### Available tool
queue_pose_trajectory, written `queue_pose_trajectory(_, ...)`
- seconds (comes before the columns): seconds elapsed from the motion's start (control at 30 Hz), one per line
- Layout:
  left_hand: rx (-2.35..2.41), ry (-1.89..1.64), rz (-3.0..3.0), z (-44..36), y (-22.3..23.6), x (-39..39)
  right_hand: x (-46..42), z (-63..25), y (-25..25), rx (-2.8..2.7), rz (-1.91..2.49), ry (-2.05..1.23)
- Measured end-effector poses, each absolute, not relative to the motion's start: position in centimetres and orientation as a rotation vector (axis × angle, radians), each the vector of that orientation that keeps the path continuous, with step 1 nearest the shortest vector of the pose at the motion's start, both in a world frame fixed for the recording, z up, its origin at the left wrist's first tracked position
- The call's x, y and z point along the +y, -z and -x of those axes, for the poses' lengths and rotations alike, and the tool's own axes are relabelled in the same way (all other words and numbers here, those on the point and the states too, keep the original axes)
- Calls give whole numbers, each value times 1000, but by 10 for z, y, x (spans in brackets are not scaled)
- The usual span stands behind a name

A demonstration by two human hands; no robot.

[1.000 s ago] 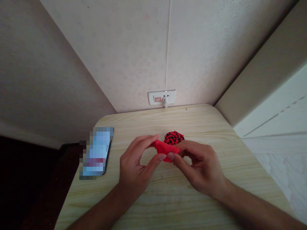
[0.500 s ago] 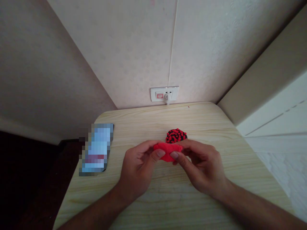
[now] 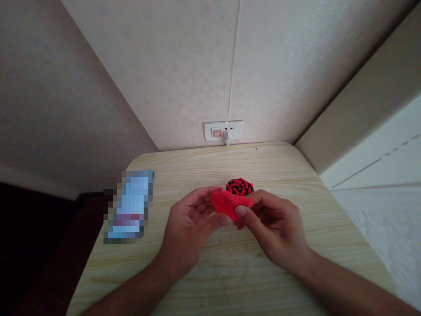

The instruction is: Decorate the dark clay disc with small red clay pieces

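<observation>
A flattened piece of red modelling clay (image 3: 226, 202) is held up between my two hands, above the table. My left hand (image 3: 189, 226) has its thumb at the clay's lower edge and its fingers at the left side and behind. My right hand (image 3: 279, 224) pinches the right part, thumb pressed on the front face; its fingertips behind are mostly hidden. Just beyond the clay lies a round black piece (image 3: 240, 186) covered with red dots and squiggles, its near edge hidden by the clay and my right hand.
The light wood-grain table (image 3: 210, 276) meets the wall at the back. A phone-like object (image 3: 130, 206), blurred out, lies at its left edge. On the wall, a socket (image 3: 223, 131) holds a white plug. A tiny dark red speck (image 3: 256, 149) lies near the back edge.
The red clay has tilted, its left side rising and more of its face showing. My left thumb has slid down to its lower edge. The view has shifted slightly.
</observation>
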State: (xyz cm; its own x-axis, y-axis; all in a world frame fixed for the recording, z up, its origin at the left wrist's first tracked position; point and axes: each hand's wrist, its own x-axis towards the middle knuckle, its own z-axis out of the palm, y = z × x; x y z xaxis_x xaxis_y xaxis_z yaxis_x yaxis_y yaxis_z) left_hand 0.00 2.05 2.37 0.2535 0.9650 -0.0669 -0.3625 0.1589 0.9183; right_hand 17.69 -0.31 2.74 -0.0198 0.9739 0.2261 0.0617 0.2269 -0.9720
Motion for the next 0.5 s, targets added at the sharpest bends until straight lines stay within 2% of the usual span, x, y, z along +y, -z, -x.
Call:
queue_pose_trajectory(0.27,886,-998,-1075,2,-31,19,-2,-183,-28,-1479,1129,-1144)
queue_pose_trajectory(0.5,648,-917,-766,-1,-22,14,-3,-175,-26,-1098,1063,-1504)
